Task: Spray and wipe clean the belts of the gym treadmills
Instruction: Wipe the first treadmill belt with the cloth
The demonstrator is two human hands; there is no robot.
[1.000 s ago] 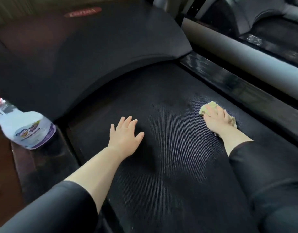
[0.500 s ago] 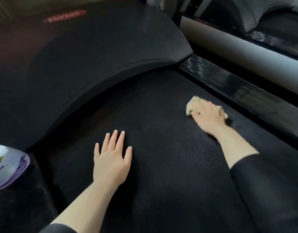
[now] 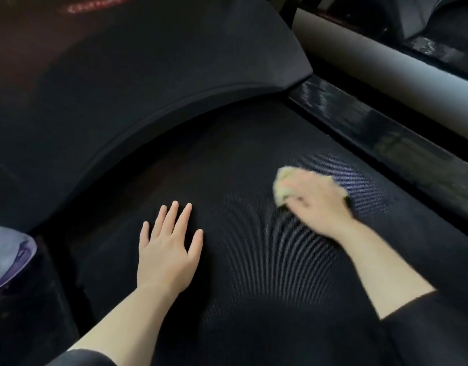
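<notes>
A black ribbed treadmill belt (image 3: 254, 273) fills the middle of the view. My right hand (image 3: 317, 204) presses a pale yellow cloth (image 3: 284, 187) flat on the belt at its right part; the hand is blurred. To the right of that hand a damp sheen lies on the belt. My left hand (image 3: 168, 249) rests palm down on the belt, fingers spread, holding nothing. The base of a spray bottle (image 3: 8, 257) with a purple label shows at the left edge, on the left side rail; its top is out of view.
The treadmill's curved black motor hood (image 3: 148, 83) rises just beyond the belt. A glossy black side rail (image 3: 385, 133) borders the belt on the right. Beyond it run a grey bar (image 3: 385, 62) and a second treadmill (image 3: 444, 19).
My right hand has slid the cloth leftward and away from me across the belt. My left hand stayed planted. The view shifted right, so the bottle slid toward the left edge.
</notes>
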